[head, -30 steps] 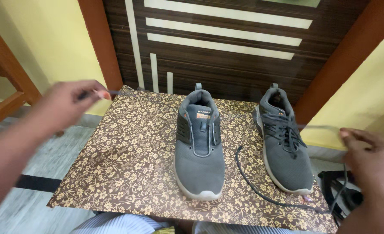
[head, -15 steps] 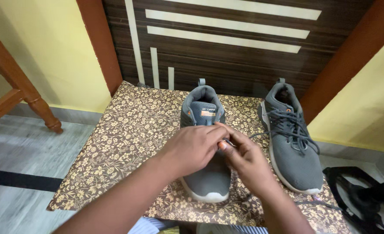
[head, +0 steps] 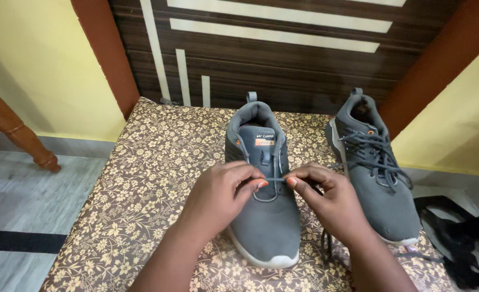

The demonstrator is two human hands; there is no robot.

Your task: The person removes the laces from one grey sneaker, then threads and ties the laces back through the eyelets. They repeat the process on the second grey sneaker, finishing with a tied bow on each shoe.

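Head view: left hand (head: pixel 218 197) and right hand (head: pixel 328 203) each pinch the lace (head: pixel 274 179) across the grey shoe (head: pixel 264 189), toe toward the table's (head: pixel 142 178) near edge, heel toward the far edge.

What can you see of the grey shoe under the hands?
The grey shoe looks like knit mesh, with a pale sole, black side panels, orange accents and a heel loop. It stands upright on the floral-covered table, toe toward the camera, mostly unlaced. The left hand and right hand pinch a dark lace across it.
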